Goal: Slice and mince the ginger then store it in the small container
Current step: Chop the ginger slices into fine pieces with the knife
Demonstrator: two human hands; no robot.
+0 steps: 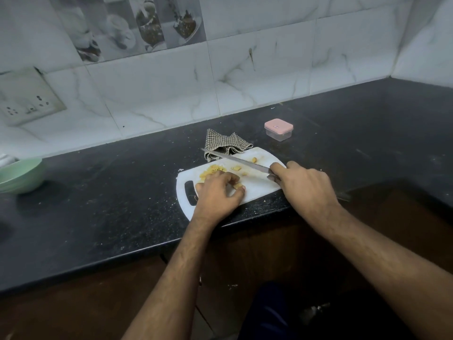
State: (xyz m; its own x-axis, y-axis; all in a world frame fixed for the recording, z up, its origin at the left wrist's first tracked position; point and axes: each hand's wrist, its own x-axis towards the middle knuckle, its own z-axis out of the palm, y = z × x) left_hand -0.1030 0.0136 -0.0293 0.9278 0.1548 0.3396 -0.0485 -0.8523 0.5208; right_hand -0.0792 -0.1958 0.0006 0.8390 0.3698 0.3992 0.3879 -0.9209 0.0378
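Both forearms reach in from the bottom of my view toward the board [257, 187], a white one with a handle slot at its left end, lying at the front edge of the black counter [110, 204].

On the board sits the ginger [212, 171]: a yellow heap of cut bits toward the back left, a few loose chunks near the middle, and one piece off by the far edge. My left hand [219, 192] rests on the board just in front of the heap, fingers curled down, with a chunk of ginger pinched at the fingertips [239, 185]. My right hand [302, 186] has its grip wrapped round the handle of the knife [235, 159], forefinger laid along the top. The blade slants up and to the left over the board, its tip out past the far edge above the cloth [224, 143].

That checked cloth lies crumpled just behind the board, touching its back edge. Further back and to the right stands the container [278, 129], clear with a pink lid on, well apart from the board. A green bowl [20, 175] sits at the far left of the counter. Marbled tiles [257, 77] cover the wall, with a socket plate [27, 98] at the left.
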